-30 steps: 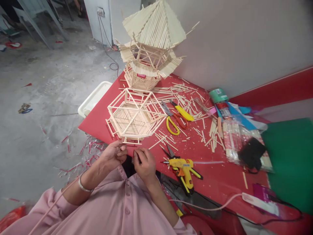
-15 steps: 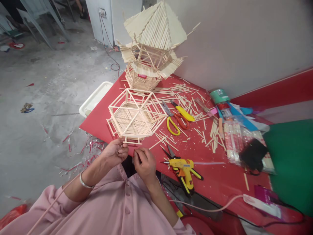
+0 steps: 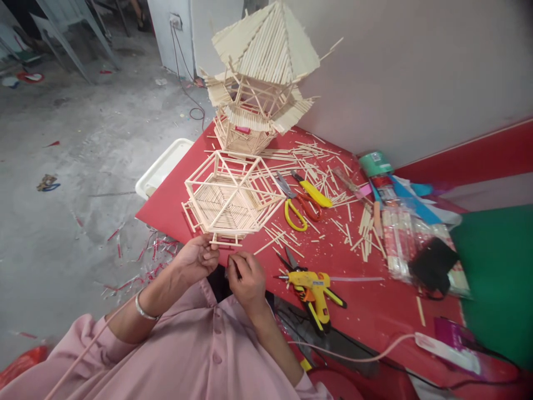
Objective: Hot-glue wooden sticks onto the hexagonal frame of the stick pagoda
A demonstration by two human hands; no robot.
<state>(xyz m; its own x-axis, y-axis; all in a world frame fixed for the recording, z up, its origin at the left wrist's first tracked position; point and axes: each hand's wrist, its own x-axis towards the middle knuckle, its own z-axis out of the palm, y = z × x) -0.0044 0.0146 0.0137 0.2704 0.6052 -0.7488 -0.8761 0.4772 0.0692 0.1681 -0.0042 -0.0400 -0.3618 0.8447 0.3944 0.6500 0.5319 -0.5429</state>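
Note:
A hexagonal frame of thin wooden sticks stands on the red table near its corner, with spokes across its top and a slatted floor. My left hand is closed at its near edge, thumb and finger pinching the end of a short stick railing. Just to the right, below the table edge, my right hand is closed, its fingertips pressed together. Whatever those fingertips hold, if anything, is too small to make out. A yellow glue gun lies to the right of this hand, over dark-bladed cutters.
Behind the frame rises a roofed stick pagoda. Scissors, yellow-handled pliers and loose sticks lie to the right. Packs of sticks and a power strip are farther right. A white tray is beyond the left edge.

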